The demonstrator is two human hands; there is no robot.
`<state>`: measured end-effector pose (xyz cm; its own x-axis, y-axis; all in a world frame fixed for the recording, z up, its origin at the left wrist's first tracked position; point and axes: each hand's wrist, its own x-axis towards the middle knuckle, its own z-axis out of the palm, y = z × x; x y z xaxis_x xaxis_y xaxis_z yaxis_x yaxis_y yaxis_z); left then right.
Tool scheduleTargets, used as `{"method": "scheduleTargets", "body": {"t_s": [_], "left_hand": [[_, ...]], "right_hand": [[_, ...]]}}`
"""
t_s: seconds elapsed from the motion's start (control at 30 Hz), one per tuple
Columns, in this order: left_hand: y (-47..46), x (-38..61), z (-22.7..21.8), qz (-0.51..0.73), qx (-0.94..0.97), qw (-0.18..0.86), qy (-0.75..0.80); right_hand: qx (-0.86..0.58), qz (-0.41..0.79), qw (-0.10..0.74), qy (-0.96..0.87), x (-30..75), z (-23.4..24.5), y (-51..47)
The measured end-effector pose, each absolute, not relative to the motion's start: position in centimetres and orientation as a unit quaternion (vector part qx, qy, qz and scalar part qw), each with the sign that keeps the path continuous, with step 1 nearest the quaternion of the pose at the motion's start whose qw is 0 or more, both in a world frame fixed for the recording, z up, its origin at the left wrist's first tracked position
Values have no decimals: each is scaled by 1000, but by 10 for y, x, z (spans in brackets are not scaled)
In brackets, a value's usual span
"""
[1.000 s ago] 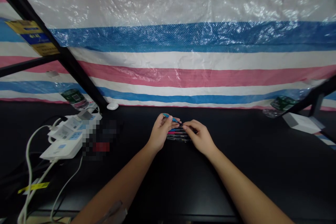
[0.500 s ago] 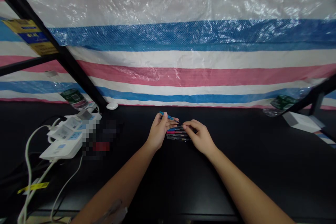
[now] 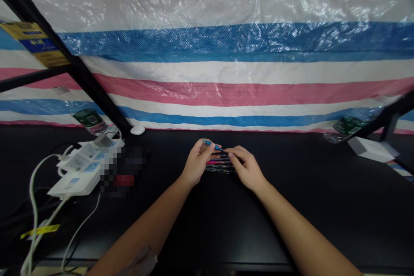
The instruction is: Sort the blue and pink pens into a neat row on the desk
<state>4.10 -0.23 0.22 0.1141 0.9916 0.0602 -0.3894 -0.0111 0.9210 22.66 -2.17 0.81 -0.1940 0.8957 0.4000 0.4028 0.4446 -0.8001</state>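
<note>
Pinched between the thumb and fingers of my left hand (image 3: 196, 164) is a blue pen (image 3: 209, 144), slanting down to the right. Its dark front end comes close to the fingertips of my right hand (image 3: 246, 167). Those right fingers are closed together; what they hold, if anything, is too small to make out. Below and between both hands several pens lie side by side on the black table (image 3: 207, 224). One is a pink pen (image 3: 211, 162), and nearest me is a dark pen (image 3: 211, 169). My right fingers cover the right ends of these pens.
On the left, a white power strip (image 3: 87, 172) with plugs and cables stands near a blurred-out patch. A white mouse (image 3: 137, 130) sits at the back edge. Clear bottles (image 3: 89, 120) stand at both sides, and a white box (image 3: 370, 150) is at the right.
The blue pen has shifted slightly right and down in my left hand, and my left thumb now covers its middle. My right hand has barely moved.
</note>
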Motion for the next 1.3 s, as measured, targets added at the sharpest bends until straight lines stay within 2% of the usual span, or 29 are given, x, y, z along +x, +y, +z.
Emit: {"method": "scheduleTargets", "body": {"t_s": [0.23, 0.43, 0.8, 1.03, 1.17, 1.3], "left_hand": [[-5, 45, 2, 547, 421, 644, 329], [3, 38, 1, 604, 384, 616, 329], [-6, 44, 4, 570, 400, 644, 318], [-8, 44, 4, 560, 411, 648, 311], [-6, 43, 1, 550, 413, 651, 320], [-7, 44, -1, 543, 424, 650, 320]], "right_hand": [[-425, 259, 492, -714, 222, 6, -21], [-453, 211, 517, -694, 227, 4, -18], [-447, 217, 515, -699, 222, 8, -22], [-452, 279, 531, -660, 219, 6, -25], [-476, 370, 496, -625, 219, 7, -27], [-483, 386, 484, -618, 217, 8, -28]]}}
